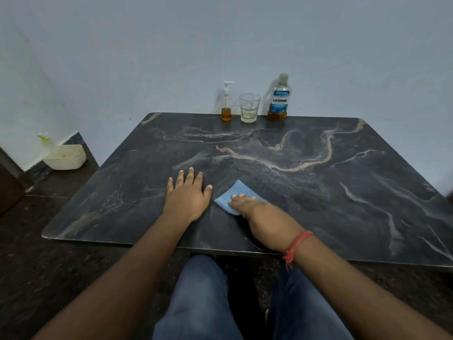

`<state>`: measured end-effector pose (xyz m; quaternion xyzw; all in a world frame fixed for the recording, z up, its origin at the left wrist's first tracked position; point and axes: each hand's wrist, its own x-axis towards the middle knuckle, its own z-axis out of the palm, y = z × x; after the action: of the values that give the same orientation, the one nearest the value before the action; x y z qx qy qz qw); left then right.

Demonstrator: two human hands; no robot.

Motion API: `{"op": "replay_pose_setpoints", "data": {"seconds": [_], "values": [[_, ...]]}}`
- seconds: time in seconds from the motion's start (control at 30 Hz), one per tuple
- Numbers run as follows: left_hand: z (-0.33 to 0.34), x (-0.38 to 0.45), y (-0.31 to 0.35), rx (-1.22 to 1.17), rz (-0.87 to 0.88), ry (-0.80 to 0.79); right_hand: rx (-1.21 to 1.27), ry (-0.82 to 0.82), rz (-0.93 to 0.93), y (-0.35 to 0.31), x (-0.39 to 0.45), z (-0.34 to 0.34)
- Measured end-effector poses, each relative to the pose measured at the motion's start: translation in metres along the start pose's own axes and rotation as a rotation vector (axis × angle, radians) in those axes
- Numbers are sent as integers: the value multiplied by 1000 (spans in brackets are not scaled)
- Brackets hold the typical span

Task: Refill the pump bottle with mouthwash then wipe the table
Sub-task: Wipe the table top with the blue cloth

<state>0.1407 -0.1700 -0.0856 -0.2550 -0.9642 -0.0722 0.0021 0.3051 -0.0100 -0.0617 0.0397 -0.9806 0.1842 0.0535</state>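
While the right hand [247,204] presses its fingers down on a folded blue cloth [235,196] on the dark marbled table [343,180], the left hand [187,195] lies just beside the cloth, palm down, fingers straight and spread, holding nothing. A red thread band [297,244] circles the right wrist. Well away from the cloth, at the table's far edge against the wall, the pump bottle [226,104] stands upright with amber liquid low in it; a drinking glass [249,107] stands between it and the mouthwash bottle [280,98], cap on. On the floor, far to the cloth's left, sits a pale basket [66,157].
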Motion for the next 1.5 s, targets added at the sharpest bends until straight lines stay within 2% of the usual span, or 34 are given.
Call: {"op": "replay_pose_setpoints", "data": {"seconds": [0.1,0.13,0.27,0.4,0.43,0.53,0.57,0.7,0.73,0.83,0.87,1.0,1.13,1.3,1.43,1.5], "values": [[3,-4,9,-7,29,-11,-49,97,208,25,0,-19],[4,-5,12,-8,30,-11,-64,104,214,21,-1,-18],[4,-4,22,-6,35,-20,-10,5,6,6,-12,-1],[7,0,46,-22,116,-38,-68,110,286,40,-10,-29],[8,2,53,-24,122,-41,-80,117,291,36,-10,-28],[7,9,67,-29,124,-52,-35,4,105,19,-20,-8],[7,10,69,-33,130,-56,-11,6,94,23,-24,-11],[8,11,71,-43,151,-55,-79,144,363,56,-31,-41],[9,10,70,-46,152,-48,-91,137,363,50,-32,-38],[9,9,70,-51,157,-23,-25,58,171,34,-39,-16],[9,9,70,-51,160,-16,-9,48,165,38,-41,-21],[10,8,69,-50,167,-8,-97,179,409,67,-44,-44],[9,8,69,-48,165,-10,-24,86,203,53,-52,-22],[9,7,68,-44,171,-8,-121,198,486,79,-54,-55],[8,8,70,-28,164,-7,-10,66,230,59,-58,-27],[8,8,72,-21,166,-17,-28,132,361,77,-59,-44]]}}
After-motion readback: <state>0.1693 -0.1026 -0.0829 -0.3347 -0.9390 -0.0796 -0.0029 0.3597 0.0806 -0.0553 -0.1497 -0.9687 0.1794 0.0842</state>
